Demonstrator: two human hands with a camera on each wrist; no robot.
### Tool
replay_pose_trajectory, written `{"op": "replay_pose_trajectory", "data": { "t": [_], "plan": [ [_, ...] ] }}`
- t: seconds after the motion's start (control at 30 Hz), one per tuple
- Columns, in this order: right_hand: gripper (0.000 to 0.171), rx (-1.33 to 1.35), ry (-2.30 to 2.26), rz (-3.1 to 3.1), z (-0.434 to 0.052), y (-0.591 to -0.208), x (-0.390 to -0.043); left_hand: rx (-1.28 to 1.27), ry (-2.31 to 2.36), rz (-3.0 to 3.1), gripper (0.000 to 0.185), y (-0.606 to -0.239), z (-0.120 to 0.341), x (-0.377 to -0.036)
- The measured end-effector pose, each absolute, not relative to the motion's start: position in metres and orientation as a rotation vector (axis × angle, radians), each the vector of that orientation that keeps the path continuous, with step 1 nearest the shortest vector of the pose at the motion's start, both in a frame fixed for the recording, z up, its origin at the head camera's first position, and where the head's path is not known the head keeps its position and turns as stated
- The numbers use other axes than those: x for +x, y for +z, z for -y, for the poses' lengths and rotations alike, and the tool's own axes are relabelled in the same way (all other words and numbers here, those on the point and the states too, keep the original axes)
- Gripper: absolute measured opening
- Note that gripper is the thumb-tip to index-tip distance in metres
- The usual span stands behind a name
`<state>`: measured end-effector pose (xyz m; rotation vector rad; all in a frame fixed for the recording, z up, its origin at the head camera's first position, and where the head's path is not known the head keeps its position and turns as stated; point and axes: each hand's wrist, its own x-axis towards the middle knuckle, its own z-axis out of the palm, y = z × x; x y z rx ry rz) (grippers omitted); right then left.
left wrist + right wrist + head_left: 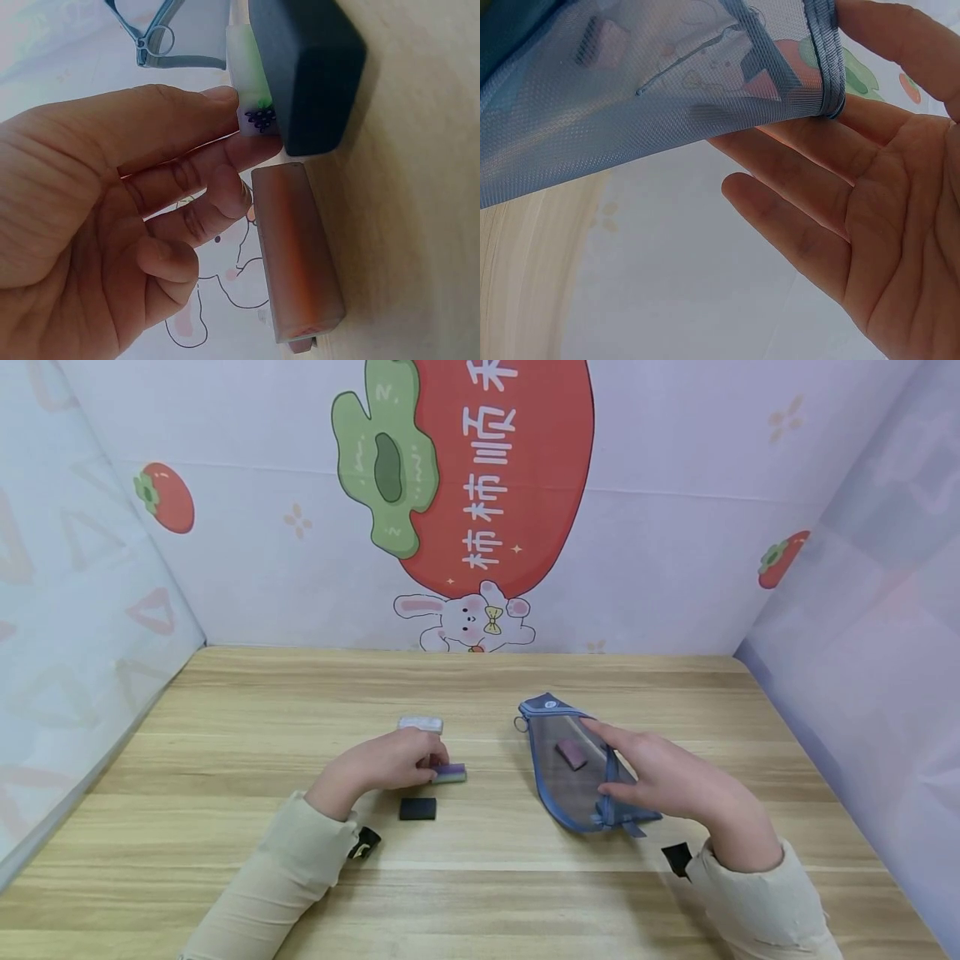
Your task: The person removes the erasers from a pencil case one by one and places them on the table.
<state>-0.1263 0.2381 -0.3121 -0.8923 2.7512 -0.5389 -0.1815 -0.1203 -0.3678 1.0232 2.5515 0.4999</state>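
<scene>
My left hand (397, 760) lies curled on the wooden table (225, 760), its fingertips pinching a purple-and-green eraser (450, 772); the left wrist view shows a grape print on that eraser (255, 105). A black eraser (417, 808) lies just in front of this hand, large and close in the left wrist view (307, 71). My right hand (637, 768) rests with straight fingers on the open rim of a blue mesh pouch (562, 785). The pouch rim (826, 67) runs between thumb and fingers. A purple eraser (572, 753) sits inside the pouch.
A whitish eraser (420, 724) lies just beyond my left hand. A brownish block (296, 251) lies beside the fingers in the left wrist view; I cannot tell whether it is the same piece. Printed walls close in the table's back and sides.
</scene>
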Motion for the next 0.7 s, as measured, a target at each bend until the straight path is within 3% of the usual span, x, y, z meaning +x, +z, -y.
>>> {"op": "replay_pose_trajectory", "data": {
  "t": [0.7],
  "plan": [
    [0.077,-0.894,-0.533,-2.762,-0.2398,-0.3128,-0.1261,1.033,0.552,-2.597,0.017,-0.3668,0.1196,-0.1818]
  ]
}}
